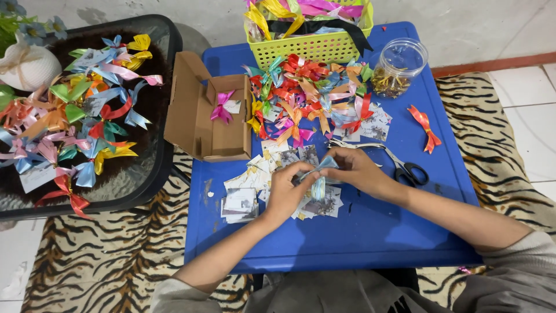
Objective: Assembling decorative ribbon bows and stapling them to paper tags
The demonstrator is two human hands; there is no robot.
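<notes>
Both hands work over the middle of the blue plastic bench; the left hand and the right hand each pinch one end of a pale blue ribbon bow, fingers closed on it, holding it above the small printed paper cards, apparently for pairing; black-handled scissors lie just beside the right hand, within reach; the open brown cardboard box holds one pink bow; the yellow-green slotted basket holds loose ribbon; the clear round jar holds small gold pieces; the black tray carries finished bows.

Grey sleeves pushed up, forearms and hands bare.
</notes>
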